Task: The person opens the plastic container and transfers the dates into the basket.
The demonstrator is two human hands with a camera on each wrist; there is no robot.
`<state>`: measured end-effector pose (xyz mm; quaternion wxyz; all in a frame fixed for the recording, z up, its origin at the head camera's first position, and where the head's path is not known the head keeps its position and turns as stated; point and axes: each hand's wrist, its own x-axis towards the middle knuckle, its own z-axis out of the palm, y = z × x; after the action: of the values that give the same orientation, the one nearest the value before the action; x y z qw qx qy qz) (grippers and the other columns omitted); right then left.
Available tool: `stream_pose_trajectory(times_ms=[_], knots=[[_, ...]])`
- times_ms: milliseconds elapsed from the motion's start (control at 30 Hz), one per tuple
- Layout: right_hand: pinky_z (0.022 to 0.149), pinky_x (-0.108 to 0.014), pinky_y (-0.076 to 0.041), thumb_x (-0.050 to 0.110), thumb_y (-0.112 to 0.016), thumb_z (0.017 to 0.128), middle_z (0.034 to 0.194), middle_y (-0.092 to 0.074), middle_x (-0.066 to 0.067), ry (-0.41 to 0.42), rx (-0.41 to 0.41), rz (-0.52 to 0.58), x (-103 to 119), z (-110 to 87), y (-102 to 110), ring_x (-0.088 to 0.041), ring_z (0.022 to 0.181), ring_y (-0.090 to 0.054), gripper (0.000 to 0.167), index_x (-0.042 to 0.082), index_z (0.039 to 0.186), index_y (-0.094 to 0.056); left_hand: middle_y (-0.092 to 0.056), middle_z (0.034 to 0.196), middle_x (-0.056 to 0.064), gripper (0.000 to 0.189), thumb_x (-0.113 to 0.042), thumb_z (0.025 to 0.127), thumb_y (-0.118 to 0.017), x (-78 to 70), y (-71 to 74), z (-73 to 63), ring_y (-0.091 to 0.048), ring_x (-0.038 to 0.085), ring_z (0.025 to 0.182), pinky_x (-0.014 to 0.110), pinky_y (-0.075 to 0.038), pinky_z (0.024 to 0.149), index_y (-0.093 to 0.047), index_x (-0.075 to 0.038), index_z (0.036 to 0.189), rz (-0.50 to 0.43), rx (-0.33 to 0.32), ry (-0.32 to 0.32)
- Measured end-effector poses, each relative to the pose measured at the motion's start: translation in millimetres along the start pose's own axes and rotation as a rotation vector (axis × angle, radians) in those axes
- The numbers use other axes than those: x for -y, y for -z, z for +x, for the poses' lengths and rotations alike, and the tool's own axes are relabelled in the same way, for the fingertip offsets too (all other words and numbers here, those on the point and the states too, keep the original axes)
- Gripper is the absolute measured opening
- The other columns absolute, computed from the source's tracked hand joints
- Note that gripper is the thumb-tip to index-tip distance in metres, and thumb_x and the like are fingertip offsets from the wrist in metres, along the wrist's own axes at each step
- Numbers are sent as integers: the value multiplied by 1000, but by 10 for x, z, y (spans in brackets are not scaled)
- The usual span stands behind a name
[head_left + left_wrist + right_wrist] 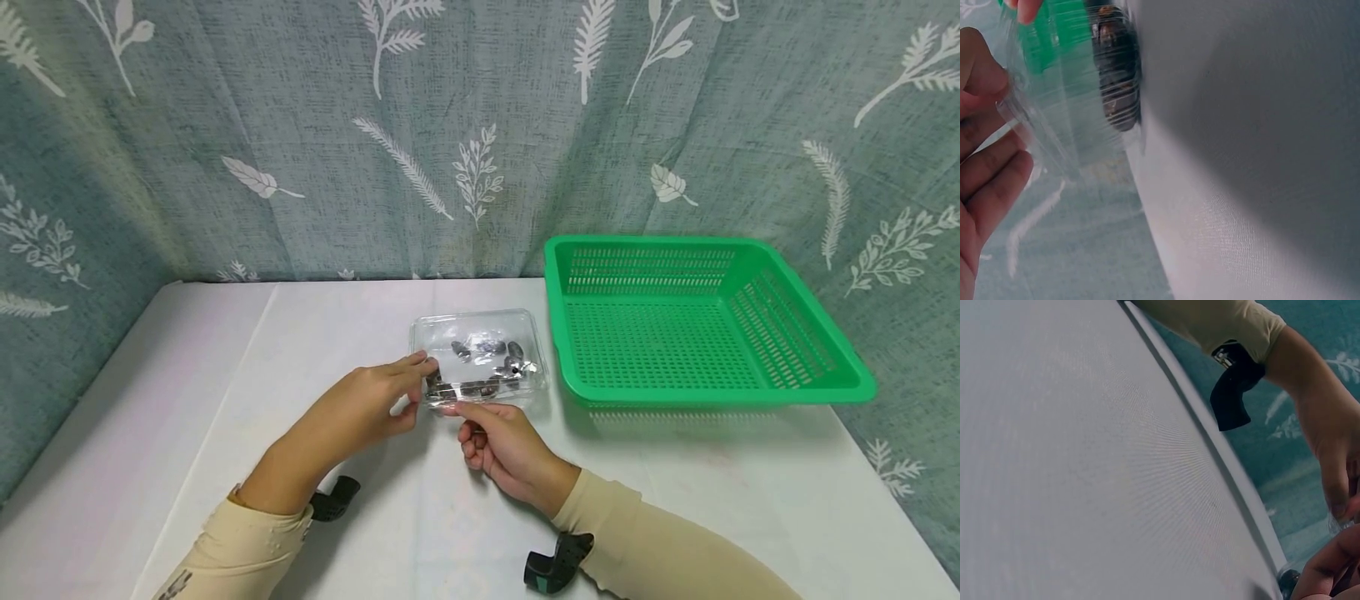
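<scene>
A clear plastic box [480,329] lies on the table with several dark brown, oval, date-like pieces [480,388] inside. In the left wrist view these pieces [1117,72] show dark through the ribbed wall. My left hand [375,400] holds the box's front left corner, thumb low and fingertips on the rim. My right hand [506,446] is at the front edge, its other fingers curled beneath and a fingertip against the plastic. Both hands meet near that edge; in the right wrist view, my left hand [1338,450] pinches a bit of clear plastic. The lid appears down.
A green perforated basket [712,396] stands right of the box, close beside it. The white table [360,533] ends at a leaf-patterned curtain [315,125] at the back. Black wrist mounts [558,562] hang below both sleeves.
</scene>
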<state>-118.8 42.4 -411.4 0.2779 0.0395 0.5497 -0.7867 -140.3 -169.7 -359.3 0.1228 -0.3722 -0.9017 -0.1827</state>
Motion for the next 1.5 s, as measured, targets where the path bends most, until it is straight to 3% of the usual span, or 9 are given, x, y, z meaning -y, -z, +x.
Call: stream_pose_trajectory(times_ms=[167,233,500,700,867,1033,1167,1233,1500], knots=[[49,-14,-40,23,-59,99,68,-56,5,-4,10,-5,-10,6,7,-3,56,-47,42,-8,127,-62,-70,121,20,26,6,72,-74,12,-39,0,-74,27,93,17,-40,54,-71,-2,97,54,-34,-53],[49,-14,-39,23,-59,100,68,-56,5,-9,11,-5,-13,8,14,-4,56,-47,42,-8,128,-62,-70,120,21,34,6,72,-73,11,-51,5,-74,24,84,17,-42,54,-71,2,105,77,-41,-74],[48,-15,-38,24,-57,100,67,-56,5,-24,32,6,5,24,37,-4,54,-47,45,-8,131,-60,-70,121,21,31,8,71,-70,26,-56,23,-66,15,62,16,-37,52,-71,1,102,87,-53,-76],[48,-15,-38,24,-57,100,67,-56,5,-38,52,5,52,4,24,-4,53,-47,46,-8,133,-58,-69,124,20,21,8,71,-70,32,-13,25,-66,15,61,16,-34,52,-71,-3,89,20,-59,-52],[47,-15,-39,24,-54,101,67,-56,6,-47,75,-4,83,-9,17,-3,53,-47,46,-9,134,-56,-69,122,20,20,10,70,-69,42,8,29,-51,7,48,16,-32,51,-68,-5,84,-5,-60,-62],[47,-15,-39,24,-54,102,67,-56,6,-54,89,-16,88,-5,19,-3,52,-47,47,-10,135,-55,-70,122,18,20,9,71,-70,57,24,25,-63,14,60,17,-35,53,-62,-9,75,-11,-45,-62],[47,-15,-38,24,-54,102,67,-56,6,-49,85,-26,107,7,17,-3,52,-47,47,-9,134,-56,-70,123,15,21,7,71,-71,57,58,45,-73,22,85,19,-39,57,-60,-11,73,-10,-32,-57],[47,-15,-38,24,-53,102,67,-56,6,-53,78,-32,101,12,15,-3,52,-47,45,-10,132,-58,-71,123,15,21,7,71,-71,56,56,45,-73,26,100,20,-40,58,-60,-11,72,-5,-29,-61],[44,-13,-38,27,-53,104,66,-55,6,-62,62,-34,47,28,-18,-2,50,-47,46,-7,134,-57,-71,120,17,24,10,70,-70,52,3,8,-69,28,113,18,-40,53,-54,-9,69,59,-34,-93]])
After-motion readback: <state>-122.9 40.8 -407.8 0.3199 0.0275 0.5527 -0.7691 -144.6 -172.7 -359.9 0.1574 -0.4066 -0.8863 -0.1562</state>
